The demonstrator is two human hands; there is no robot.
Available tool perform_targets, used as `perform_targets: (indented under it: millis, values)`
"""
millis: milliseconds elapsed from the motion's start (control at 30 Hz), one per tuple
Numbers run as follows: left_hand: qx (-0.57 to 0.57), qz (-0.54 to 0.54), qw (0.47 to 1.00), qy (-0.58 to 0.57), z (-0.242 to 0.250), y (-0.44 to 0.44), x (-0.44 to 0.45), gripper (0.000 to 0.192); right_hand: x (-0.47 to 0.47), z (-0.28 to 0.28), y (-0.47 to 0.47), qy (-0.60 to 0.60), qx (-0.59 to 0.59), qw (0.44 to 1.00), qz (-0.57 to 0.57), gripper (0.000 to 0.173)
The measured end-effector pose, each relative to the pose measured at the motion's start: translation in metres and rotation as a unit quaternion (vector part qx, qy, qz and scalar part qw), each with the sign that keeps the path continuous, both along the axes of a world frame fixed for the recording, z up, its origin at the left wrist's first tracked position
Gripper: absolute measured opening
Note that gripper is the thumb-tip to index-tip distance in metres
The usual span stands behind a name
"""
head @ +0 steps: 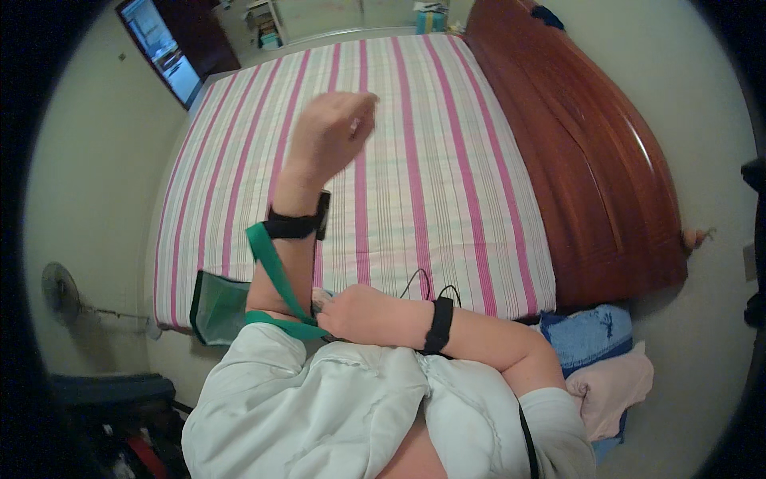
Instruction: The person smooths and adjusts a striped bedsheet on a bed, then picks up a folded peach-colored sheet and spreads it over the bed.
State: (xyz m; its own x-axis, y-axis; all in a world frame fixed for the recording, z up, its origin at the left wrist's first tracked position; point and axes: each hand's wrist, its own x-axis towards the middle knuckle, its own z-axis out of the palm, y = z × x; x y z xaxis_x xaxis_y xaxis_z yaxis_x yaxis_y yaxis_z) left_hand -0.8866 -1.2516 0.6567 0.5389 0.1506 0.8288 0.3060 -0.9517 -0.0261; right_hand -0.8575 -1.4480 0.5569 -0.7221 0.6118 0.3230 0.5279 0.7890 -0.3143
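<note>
My left hand (335,132) is raised over the striped bedspread (383,203), fingers curled, with nothing plainly visible in them. A black wristband (294,224) with a dark device circles that wrist. A green strap (276,272) loops about my left forearm. The green bag (220,308) hangs beside that forearm, partly hidden behind it. Drawn across my body, my right hand (353,314) is bent next to the left elbow, against the strap. Its fingertips are mostly hidden, and a small pale thing (322,299) shows beside them. Another black band (440,325) wraps the right wrist.
A glossy wooden headboard (586,155) borders the bed on the right. Thin black cables (426,276) arch at the near bed edge. Folded blue cloth (589,335) and pink cloth (616,383) lie to my right. A fan (61,291) stands left, above a dark chair-like object (114,389).
</note>
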Motion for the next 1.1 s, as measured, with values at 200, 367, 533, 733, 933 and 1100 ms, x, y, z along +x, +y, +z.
perform_targets:
  millis: [200, 367, 533, 733, 933, 1100]
  values:
    - [-0.321, -0.135, 0.904, -0.246, -0.009, 0.010, -0.051, 0.026, 0.037, -0.016, -0.005, 0.126, -0.233, 0.959, -0.104, 0.027]
    - [-0.388, -0.169, 0.846, -0.324, -0.004, -0.012, -0.129, 0.031, 0.105, -0.093, -0.045, 0.285, -0.322, 0.799, -0.420, 0.041]
    - [-0.391, -0.030, 0.908, -0.150, -0.011, -0.071, -0.161, 0.030, 0.146, -0.194, -0.111, 0.055, -0.402, 0.677, -0.613, 0.060]
    - [-0.370, 0.189, 0.910, -0.009, -0.019, -0.100, -0.179, 0.034, 0.141, -0.302, -0.043, 0.163, -0.280, 0.673, -0.665, 0.070]
    - [-0.311, 0.341, 0.875, 0.145, -0.034, -0.130, -0.159, 0.044, 0.021, -0.354, 0.173, 0.281, -0.251, 0.779, -0.501, 0.068]
    - [-0.298, 0.423, 0.835, 0.187, -0.073, -0.162, -0.114, 0.036, -0.010, -0.402, 0.244, 0.382, -0.291, 0.756, -0.444, 0.067]
